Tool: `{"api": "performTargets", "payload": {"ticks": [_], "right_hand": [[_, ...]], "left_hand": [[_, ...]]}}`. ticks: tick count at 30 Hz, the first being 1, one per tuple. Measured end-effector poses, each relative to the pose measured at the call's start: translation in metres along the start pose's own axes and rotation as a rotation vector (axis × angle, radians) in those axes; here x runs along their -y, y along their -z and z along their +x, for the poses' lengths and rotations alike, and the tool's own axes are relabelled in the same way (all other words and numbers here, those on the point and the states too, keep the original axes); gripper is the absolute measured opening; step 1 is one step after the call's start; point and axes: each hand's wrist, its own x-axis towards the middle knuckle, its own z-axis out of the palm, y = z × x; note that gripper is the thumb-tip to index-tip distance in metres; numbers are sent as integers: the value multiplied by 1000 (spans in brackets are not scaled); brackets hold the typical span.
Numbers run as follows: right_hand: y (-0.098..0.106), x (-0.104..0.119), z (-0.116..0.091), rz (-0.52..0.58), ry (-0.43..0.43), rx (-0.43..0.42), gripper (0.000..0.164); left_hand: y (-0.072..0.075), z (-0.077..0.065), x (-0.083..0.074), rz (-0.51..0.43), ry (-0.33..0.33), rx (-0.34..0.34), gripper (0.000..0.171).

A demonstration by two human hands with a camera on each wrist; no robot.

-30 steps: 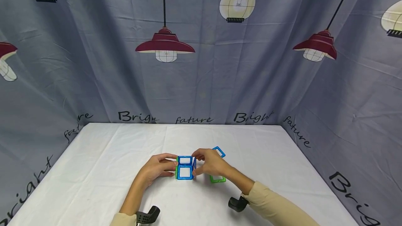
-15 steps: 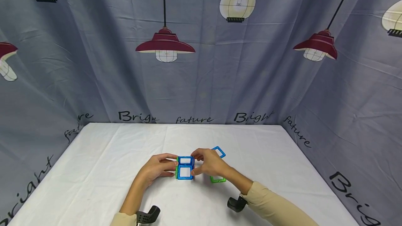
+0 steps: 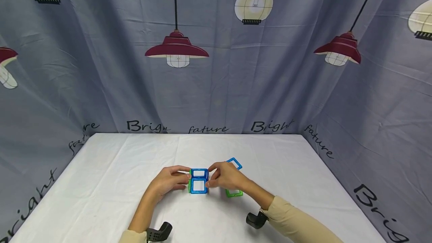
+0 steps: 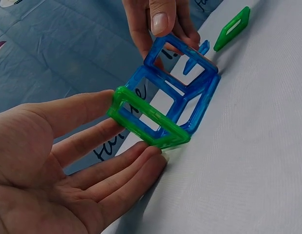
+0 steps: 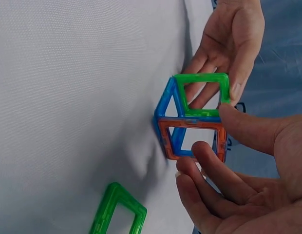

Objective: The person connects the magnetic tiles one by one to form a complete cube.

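Note:
Between both hands stands a small structure of square magnetic tiles on the white cloth. It joins blue tiles, a green tile on the left side and an orange tile on the right. My left hand holds the green tile by its edges between thumb and fingers. From the other side, my right hand pinches the orange tile, thumb on its upper corner and fingertips at its opposite edge. Part of the orange tile is hidden behind the right fingers in the right wrist view.
A loose green tile and a loose blue tile lie beside the right hand, each partly covered by it in the head view. Black wrist devices sit at both sleeves. Behind the white table hangs a grey printed curtain.
The right side tile has swung inward against the blue tiles. My right fingers have since drawn slightly back from its far edge. The left hand stays in place.

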Motion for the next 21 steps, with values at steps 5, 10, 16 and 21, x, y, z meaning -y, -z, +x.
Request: {"api": "performTargets", "payload": {"ticks": [5, 10, 16, 21], "right_hand": [[2, 2, -1, 0, -19, 15, 51], [4, 3, 0, 33, -46, 17, 47], [6, -2, 3, 41, -39, -53, 27], [6, -5, 9, 90, -46, -129, 10]], "left_hand": [[0, -2, -3, 28, 12, -10, 41], [2, -3, -5, 37, -1, 2, 38], [3, -4, -7, 69, -18, 21, 31], [6, -5, -7, 94, -22, 72, 29]]}}
